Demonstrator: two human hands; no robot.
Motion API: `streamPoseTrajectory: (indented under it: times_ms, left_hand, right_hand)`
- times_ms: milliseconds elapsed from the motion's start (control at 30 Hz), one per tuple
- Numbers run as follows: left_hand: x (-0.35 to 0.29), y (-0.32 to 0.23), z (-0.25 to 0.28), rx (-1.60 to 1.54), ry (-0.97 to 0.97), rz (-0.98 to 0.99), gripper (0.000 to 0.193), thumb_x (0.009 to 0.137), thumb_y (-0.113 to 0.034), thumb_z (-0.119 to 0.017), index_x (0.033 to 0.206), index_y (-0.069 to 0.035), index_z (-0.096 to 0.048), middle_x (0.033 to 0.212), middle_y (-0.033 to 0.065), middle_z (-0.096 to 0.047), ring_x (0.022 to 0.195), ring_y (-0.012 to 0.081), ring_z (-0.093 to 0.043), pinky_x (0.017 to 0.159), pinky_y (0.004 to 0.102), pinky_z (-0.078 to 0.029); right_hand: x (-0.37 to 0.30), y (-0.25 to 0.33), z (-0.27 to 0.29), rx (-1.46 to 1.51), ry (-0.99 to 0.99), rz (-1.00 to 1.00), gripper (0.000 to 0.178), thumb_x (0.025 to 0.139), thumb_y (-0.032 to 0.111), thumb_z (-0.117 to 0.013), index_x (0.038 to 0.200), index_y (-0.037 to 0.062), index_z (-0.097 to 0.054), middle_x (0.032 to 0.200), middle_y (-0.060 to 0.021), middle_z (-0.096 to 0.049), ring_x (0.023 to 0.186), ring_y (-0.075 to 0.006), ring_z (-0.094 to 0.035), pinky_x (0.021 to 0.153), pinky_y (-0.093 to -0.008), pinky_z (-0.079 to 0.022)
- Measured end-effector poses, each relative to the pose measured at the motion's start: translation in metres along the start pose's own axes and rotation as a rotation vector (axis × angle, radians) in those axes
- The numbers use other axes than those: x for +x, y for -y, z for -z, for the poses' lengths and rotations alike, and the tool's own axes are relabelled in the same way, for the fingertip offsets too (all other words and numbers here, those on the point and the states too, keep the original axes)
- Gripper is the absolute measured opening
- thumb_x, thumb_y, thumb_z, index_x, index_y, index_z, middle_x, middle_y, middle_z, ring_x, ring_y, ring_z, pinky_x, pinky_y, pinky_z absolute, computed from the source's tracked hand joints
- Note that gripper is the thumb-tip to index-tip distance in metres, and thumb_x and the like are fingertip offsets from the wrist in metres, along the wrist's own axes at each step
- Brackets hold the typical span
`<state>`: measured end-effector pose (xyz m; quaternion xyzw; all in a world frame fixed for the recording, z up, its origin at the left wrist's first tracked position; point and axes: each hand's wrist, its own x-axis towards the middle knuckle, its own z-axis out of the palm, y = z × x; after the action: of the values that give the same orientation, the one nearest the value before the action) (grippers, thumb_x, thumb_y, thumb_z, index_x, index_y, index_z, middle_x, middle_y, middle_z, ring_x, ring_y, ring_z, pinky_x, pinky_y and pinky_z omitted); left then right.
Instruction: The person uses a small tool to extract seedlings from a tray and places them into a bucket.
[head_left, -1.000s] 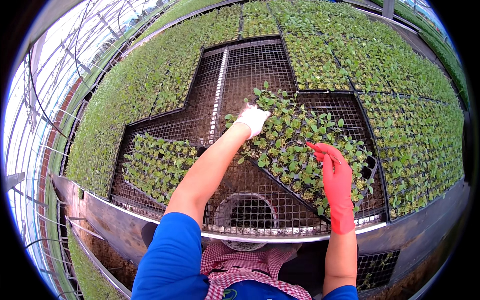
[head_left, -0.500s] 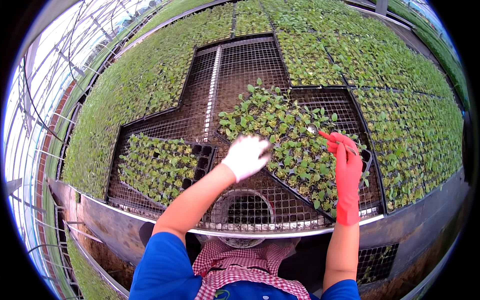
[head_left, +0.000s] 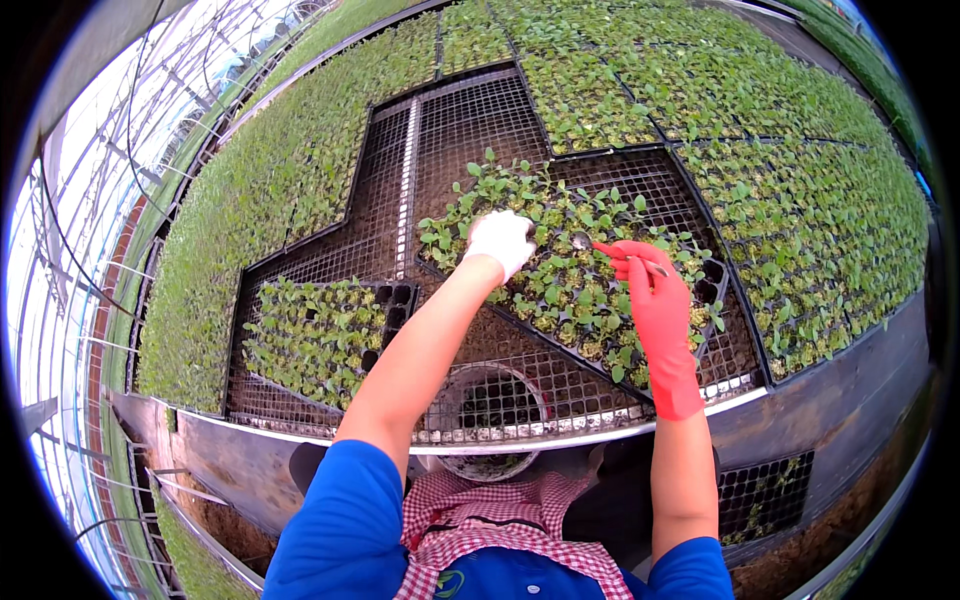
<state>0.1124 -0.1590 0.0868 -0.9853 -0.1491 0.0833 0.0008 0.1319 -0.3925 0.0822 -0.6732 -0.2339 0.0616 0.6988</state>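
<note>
The long black plastic seedling tray [head_left: 570, 354] is set aslant on the black wire-mesh tabletop [head_left: 460, 140], ahead of the body; its long axis is directed from far left to near right; both hands are held over it, the left-hand part being covered by the left hand [head_left: 502, 243], in a white glove, and the right-hand part by the right hand [head_left: 655, 285], in a red rubber glove. The small round-bowled metal spoon [head_left: 581, 241] is gripped in the closed right fingers, its bowl pointed leftward toward the left hand, near but apart; the left fingers are curled down among the leaves; whether a plant is held cannot be told, the fingertips being hidden.

Containers: the slanted tray is mostly filled with small green leafy seedlings [head_left: 560, 290], some dark cells being bare at its right end; a second black plastic cell tray [head_left: 395, 318] is placed to the left, planted save for bare cells along its right end; a round pale bucket [head_left: 537, 385] is seen beneath the mesh, its contents dark and not clearly made out.
</note>
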Motion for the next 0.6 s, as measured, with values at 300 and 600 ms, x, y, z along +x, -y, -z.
streamPoseTrajectory:
  times_ms: [300,600]
  left_hand:
    - [0.032,0.014,-0.015,0.146,0.218,0.134,0.032,0.077,-0.028,-0.06,0.102,-0.009,-0.067,0.102,0.0137,-0.068,0.096,0.0301,-0.065,0.084,0.0414,-0.052]
    - [0.024,0.018,-0.011,0.147,0.239,0.169,0.034,0.074,-0.027,-0.059,0.101,-0.009,-0.068,0.104,0.0134,-0.067,0.096,0.0289,-0.065,0.084,0.0407,-0.051]
  right_hand:
    - [0.0,-0.007,-0.013,0.042,0.014,-0.026,0.018,0.093,0.01,-0.051,0.106,0.0045,-0.062,0.098,-0.0058,-0.07,0.088,-0.0131,-0.066,0.077,-0.0237,-0.049]
    - [0.0,-0.031,-0.038,-0.256,0.136,0.075,0.018,0.091,0.014,-0.053,0.106,0.011,-0.063,0.091,-0.0113,-0.067,0.085,-0.0269,-0.065,0.075,-0.0353,-0.051]
